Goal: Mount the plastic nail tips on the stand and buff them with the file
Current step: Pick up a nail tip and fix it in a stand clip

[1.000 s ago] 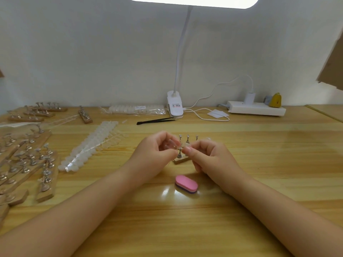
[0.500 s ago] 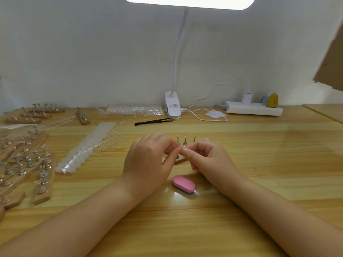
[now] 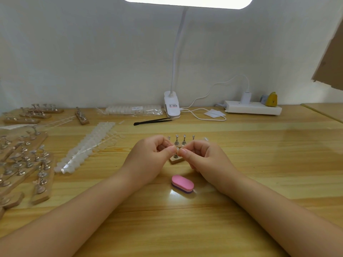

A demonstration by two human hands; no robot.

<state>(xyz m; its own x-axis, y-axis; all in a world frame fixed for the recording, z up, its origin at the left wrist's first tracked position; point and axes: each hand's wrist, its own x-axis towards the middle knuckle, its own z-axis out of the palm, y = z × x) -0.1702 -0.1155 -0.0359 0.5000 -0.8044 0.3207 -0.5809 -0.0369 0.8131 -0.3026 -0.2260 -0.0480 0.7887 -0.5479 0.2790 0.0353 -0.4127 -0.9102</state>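
Observation:
A small wooden stand (image 3: pixel 176 160) with several metal pegs (image 3: pixel 176 140) sits at the middle of the table. Both hands meet just above its near end. My left hand (image 3: pixel 152 160) and my right hand (image 3: pixel 202 158) have curled fingers, their thumbs and forefingers pinching a small clear nail tip (image 3: pixel 177 150) between them, over the nearest peg. The tip is mostly hidden by the fingertips. A pink oval file block (image 3: pixel 182 183) lies on the table just in front of the hands, untouched.
Strips of clear nail tips (image 3: pixel 87 147) lie to the left, beside many more wooden peg stands (image 3: pixel 24 160). Black tweezers (image 3: pixel 152 121), a bag of tips (image 3: pixel 132 110), a clip lamp base (image 3: pixel 172 105) and a white power strip (image 3: pixel 252 107) line the back edge.
The two hands have drawn closer, the fingertips now meeting over the stand's nearest peg. The view has shifted slightly; the file block has not moved.

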